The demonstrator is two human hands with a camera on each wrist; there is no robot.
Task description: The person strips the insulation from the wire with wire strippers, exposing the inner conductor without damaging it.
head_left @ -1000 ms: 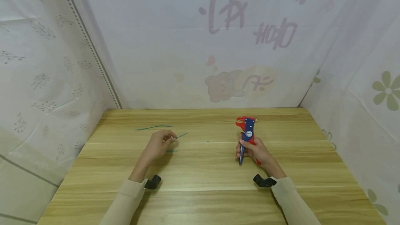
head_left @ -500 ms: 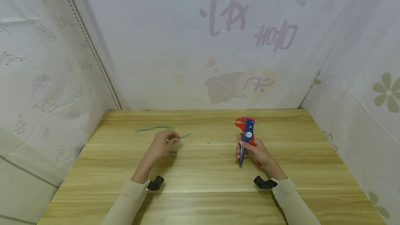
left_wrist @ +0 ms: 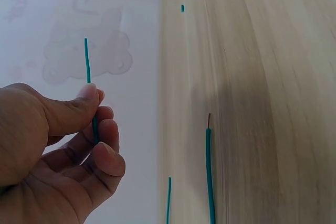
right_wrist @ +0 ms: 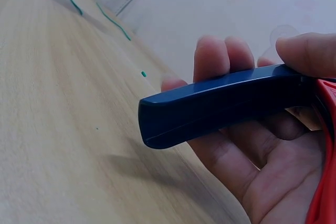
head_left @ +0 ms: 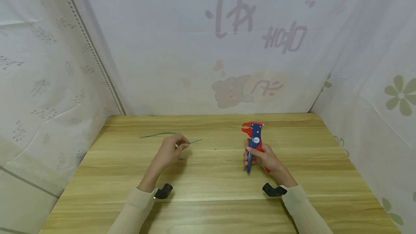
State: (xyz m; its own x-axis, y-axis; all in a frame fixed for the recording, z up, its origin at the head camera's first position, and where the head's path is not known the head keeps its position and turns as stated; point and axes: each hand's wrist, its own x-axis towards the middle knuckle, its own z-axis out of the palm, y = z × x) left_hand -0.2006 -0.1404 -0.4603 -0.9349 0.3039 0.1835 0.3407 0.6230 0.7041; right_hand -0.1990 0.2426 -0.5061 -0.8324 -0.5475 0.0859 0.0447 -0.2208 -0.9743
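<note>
My left hand (head_left: pixel 169 151) pinches a short green wire (left_wrist: pixel 87 61) between thumb and index finger, its free end pointing up and away from the fingertips. Held above the table's right half, a red-and-blue wire stripper (head_left: pixel 256 136) has its red jaws gaping to the left. My right hand (head_left: pixel 264 156) grips its handles, the blue one (right_wrist: pixel 226 103) lying across the fingers. Under the left hand lies a second green wire (left_wrist: pixel 210 177) with a bare copper tip. Farther back is a longer green wire (head_left: pixel 159 133), partly hidden by that hand.
A tiny green piece of insulation (head_left: pixel 215 149) lies between the hands on the wooden table (head_left: pixel 214 212). Printed cloth (head_left: pixel 169 57) hangs behind the table and along both sides. Black wrist mounts (head_left: pixel 164 191) stick out at both sleeves.
My left hand has shifted a little to the right, carrying the pinched wire along. The wire stripper in my right hand has moved slightly left.
</note>
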